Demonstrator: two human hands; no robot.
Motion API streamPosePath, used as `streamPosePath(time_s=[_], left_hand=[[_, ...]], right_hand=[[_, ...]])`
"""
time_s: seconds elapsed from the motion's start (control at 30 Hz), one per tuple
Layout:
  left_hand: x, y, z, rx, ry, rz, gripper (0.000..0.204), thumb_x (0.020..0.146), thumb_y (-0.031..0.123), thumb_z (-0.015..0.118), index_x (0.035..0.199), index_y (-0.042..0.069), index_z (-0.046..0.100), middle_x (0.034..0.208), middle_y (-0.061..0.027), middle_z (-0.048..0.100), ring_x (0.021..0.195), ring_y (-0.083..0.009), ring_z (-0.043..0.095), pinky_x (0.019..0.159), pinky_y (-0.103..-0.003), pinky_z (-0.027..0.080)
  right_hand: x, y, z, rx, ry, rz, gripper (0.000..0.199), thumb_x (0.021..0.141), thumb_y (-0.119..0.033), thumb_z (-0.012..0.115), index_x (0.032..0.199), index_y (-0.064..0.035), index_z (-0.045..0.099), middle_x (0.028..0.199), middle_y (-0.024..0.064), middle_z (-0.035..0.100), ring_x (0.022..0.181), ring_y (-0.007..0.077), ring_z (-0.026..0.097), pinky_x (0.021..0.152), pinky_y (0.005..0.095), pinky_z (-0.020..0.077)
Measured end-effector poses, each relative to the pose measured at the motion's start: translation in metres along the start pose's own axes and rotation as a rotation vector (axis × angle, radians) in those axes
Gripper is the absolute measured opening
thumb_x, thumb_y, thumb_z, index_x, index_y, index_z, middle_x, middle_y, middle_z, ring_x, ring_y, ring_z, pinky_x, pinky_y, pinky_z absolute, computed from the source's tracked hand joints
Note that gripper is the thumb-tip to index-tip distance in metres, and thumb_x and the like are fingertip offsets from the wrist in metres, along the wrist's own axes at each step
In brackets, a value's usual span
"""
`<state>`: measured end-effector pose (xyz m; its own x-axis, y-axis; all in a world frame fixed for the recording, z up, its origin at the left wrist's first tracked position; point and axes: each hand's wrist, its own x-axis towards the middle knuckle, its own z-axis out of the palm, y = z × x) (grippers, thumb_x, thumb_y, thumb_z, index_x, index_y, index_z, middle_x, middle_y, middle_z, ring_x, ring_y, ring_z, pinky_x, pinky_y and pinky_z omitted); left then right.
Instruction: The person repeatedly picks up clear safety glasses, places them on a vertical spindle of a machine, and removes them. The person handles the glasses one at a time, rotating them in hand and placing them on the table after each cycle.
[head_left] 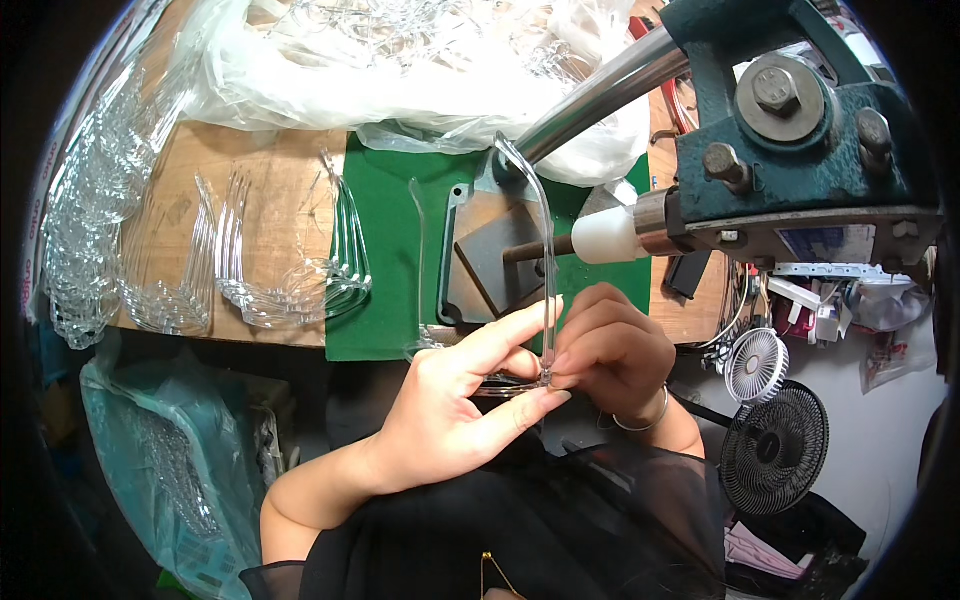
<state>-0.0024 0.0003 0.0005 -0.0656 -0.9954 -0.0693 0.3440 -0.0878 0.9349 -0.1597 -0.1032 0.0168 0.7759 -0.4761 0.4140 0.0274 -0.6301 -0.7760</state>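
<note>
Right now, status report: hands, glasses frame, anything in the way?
Left hand holding clear glasses frame. Right hand at its right corner, grip partly hidden. Machine's white cylinder close beyond.

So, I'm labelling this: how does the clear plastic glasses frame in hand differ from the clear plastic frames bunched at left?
The held frame is single; the bunched frames sit in groups. The held frame is gripped; the bunched frames rest on the wooden table. All look transparent.
</note>
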Motion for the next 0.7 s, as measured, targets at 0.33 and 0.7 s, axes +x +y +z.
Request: streamPosePath(time_s=[0.33, 0.7], left_hand=[[0.0013, 0.0008, -0.0007, 0.021, -0.037, 0.048, 0.060, 0.075, 0.004, 0.070, 0.128, -0.003, 0.043, 0.097, -0.0075, 0.062, 0.082, -0.0059, 0.056, 0.076, -0.019, 0.042], [0.0008, -0.0026, -0.0023, 0.107, -0.073, 0.112, 0.063, 0.076, 0.004, 0.069, 0.130, -0.004, 0.039, 0.094, -0.0079, 0.064, 0.087, -0.0096, 0.058, 0.081, -0.022, 0.043]], right_hand=[[-0.0018, 0.0027, 0.0022, 0.245, 0.028, 0.118, 0.014, 0.069, -0.007, 0.074, 0.076, -0.0054, 0.062, 0.074, 0.0035, 0.061, 0.069, 0.0174, 0.054, 0.062, 0.0266, 0.0435], [-0.0012, 0.0021, -0.0004, 0.267, 0.009, 0.105, 0.015, 0.067, -0.007, 0.075, 0.076, -0.0060, 0.063, 0.073, 0.0034, 0.060, 0.067, 0.0162, 0.053, 0.059, 0.0270, 0.0422]])
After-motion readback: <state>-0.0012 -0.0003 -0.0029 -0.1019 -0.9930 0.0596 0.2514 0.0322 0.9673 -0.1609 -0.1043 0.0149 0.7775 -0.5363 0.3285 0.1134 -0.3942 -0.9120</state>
